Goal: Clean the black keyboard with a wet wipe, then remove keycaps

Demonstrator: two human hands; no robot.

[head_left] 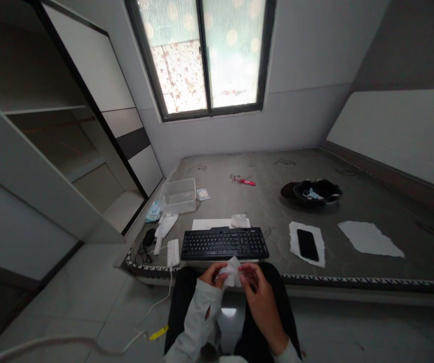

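Note:
A crumpled white tissue is pinched between both hands, just above my lap at the mattress edge. My left hand grips its left side with bent fingers. On the other side, my right hand holds it between thumb and fingers. Directly beyond them lies a black keyboard, flat and partly resting on white paper. Another folded tissue sits behind the keyboard's upper edge.
A black phone lies on a tissue to the right, near a spread tissue. Behind them is a black cap. At left stand a clear plastic box, a white power strip and a black mouse. A red packet lies farther back.

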